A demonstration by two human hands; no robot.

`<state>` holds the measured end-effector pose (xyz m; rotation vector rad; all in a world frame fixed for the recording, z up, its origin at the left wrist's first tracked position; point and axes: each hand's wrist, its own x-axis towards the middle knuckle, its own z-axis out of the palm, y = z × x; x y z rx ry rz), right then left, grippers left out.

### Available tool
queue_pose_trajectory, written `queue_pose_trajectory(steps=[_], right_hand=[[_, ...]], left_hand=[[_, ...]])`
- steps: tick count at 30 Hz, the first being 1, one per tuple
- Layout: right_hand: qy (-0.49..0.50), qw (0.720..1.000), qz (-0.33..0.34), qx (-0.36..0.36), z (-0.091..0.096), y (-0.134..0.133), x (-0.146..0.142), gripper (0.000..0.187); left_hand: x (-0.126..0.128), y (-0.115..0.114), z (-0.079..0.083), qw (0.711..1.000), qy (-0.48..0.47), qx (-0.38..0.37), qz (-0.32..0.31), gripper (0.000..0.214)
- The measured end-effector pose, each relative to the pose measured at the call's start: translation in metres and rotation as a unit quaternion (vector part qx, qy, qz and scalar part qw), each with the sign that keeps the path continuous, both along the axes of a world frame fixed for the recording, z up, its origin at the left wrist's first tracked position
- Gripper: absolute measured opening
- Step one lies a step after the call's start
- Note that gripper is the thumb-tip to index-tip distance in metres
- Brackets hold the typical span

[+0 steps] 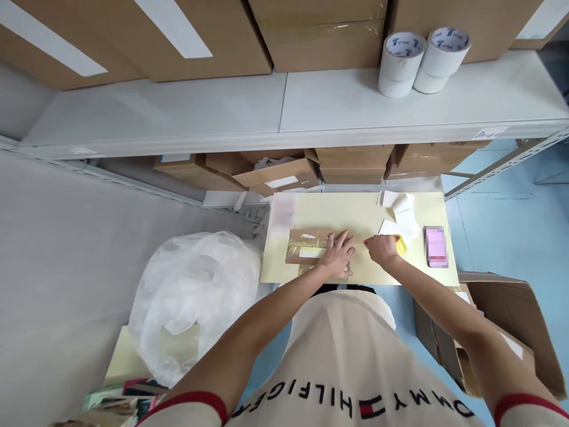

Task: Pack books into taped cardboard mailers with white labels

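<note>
Nearest is my cream shirt (347, 350), dark lettering across it and red bands on its sleeves, with my bare arms stretching forward. On the near left, a big, cloudy plastic bag (178, 290) bulges beside the table; on the near right, an open carton (507, 299) has smaller boxes inside.

Ahead of me is a pale yellow table (355, 210). My left hand (338, 256) lies flat with fingers spread, pressing on the right end of a brown cardboard parcel (294, 254), which lies on the table's left half and bears clear tape and a white label. To the right, well apart from the parcel, my right hand (382, 249) is clenched around a yellow tool (400, 244) with a red part; I cannot tell its exact kind. White papers (405, 204) lie just beyond it, and a pink-screened phone (436, 244) near the right edge.

Farther off, cardboard boxes (355, 159) fill a low shelf. Above, a grey shelf (200, 112) holds white tape rolls (398, 77) on the right and large cartons (324, 47) behind.
</note>
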<state>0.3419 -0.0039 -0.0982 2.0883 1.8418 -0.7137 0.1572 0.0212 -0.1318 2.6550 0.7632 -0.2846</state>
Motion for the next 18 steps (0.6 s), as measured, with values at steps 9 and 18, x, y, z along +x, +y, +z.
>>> queue_pose_trajectory(steps=[9, 18], right_hand=[[0.009, 0.979, -0.102, 0.178, -0.070, -0.077, 0.053, 0.023], [0.023, 0.960, -0.162, 0.225, -0.107, -0.113, 0.026, 0.044]], left_hand=[[0.005, 0.007, -0.006, 0.990, -0.092, -0.064, 0.090, 0.098], [-0.115, 0.015, -0.016, 0.860, -0.137, 0.020, 0.491, 0.082]])
